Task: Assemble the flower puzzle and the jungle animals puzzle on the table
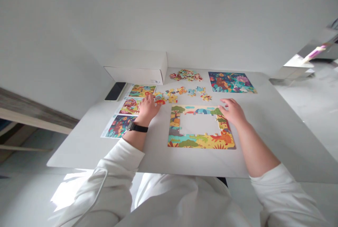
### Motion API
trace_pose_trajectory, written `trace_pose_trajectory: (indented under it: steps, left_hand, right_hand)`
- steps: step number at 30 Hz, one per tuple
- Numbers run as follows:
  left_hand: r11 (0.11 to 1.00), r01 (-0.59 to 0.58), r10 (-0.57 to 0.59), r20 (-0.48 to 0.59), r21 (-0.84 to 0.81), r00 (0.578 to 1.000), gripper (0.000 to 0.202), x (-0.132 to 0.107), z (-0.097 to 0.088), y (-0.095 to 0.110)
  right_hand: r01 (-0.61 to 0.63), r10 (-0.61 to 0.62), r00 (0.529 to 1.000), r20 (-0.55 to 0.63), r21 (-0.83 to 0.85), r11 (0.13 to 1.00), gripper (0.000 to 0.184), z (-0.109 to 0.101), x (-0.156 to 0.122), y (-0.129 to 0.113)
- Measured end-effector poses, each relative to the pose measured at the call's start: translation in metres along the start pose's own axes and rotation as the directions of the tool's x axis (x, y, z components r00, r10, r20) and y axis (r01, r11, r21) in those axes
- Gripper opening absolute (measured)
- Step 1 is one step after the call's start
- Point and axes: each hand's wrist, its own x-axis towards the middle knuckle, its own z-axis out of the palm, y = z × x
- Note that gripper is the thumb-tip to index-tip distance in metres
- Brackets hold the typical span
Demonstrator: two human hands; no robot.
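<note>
A partly built jigsaw [200, 142] lies in front of me on the white table [277, 142]; its border is joined and the middle is bare. My right hand [232, 111] rests with fingers spread on the puzzle's upper right corner. My left hand [148, 107], with a black watch on the wrist, reaches to the loose pieces [182, 93] left of the puzzle; its fingertips touch a red and orange piece [160, 101]. I cannot tell if it grips the piece.
A finished blue jigsaw [230, 82] lies at the back right, with a heap of pieces [187, 75] beside it. A white box [137, 68] and a black phone [115, 91] sit at the back left. A picture sheet [126, 112] lies under my left hand.
</note>
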Motion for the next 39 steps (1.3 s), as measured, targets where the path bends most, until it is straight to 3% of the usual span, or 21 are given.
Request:
trace_pose_trajectory:
  steps: [5,13,17,21,25,29,32,34,36,39]
  left_hand:
    - [0.999,0.022,-0.025,0.065,0.038,0.998,0.052,-0.001,-0.005,0.003]
    - [0.999,0.031,-0.032,0.069,0.007,0.997,0.052,0.001,-0.007,0.003]
    - [0.996,0.040,-0.036,0.041,-0.086,0.998,0.055,0.002,-0.007,0.001]
    - [0.947,0.150,-0.134,0.074,-0.286,0.988,0.051,0.006,-0.010,-0.003]
    - [0.757,0.291,-0.224,0.186,-0.585,0.957,0.049,0.012,-0.013,-0.004]
    - [0.393,0.301,-0.102,0.285,-0.869,0.953,0.053,0.009,-0.017,0.005]
    - [0.181,0.227,0.048,0.239,-0.957,0.970,0.052,-0.003,-0.021,0.025]
    - [0.076,0.189,0.124,0.197,-0.979,0.972,0.053,-0.015,-0.021,0.044]
    - [-0.001,0.163,0.189,0.160,-0.987,0.969,0.054,-0.029,-0.017,0.065]
    - [-0.045,0.194,0.250,0.177,-0.980,0.952,0.056,-0.053,-0.003,0.094]
  right_hand:
    - [0.014,-0.012,0.999,-0.037,0.064,0.998,0.035,0.002,-0.001,-0.002]
    - [0.002,0.000,1.000,-0.029,0.085,0.996,0.033,0.005,-0.002,-0.001]
    - [0.001,0.002,1.000,-0.027,0.097,0.995,0.032,0.005,-0.002,-0.001]
    - [-0.007,0.010,1.000,-0.028,0.114,0.993,0.032,0.005,-0.002,-0.003]
    - [-0.036,0.042,0.999,-0.027,0.174,0.984,0.034,0.002,0.000,-0.009]
    - [-0.139,0.124,0.990,0.065,0.377,0.916,0.036,-0.007,0.001,-0.025]
    - [-0.244,0.123,0.963,0.240,0.577,0.780,0.043,-0.015,-0.005,-0.049]
    - [-0.346,0.058,0.909,0.412,0.670,0.657,0.048,-0.017,-0.014,-0.071]
    - [-0.448,-0.002,0.847,0.531,0.717,0.534,0.051,-0.015,-0.023,-0.094]
    - [-0.576,-0.032,0.780,0.625,0.736,0.355,0.055,-0.006,-0.033,-0.119]
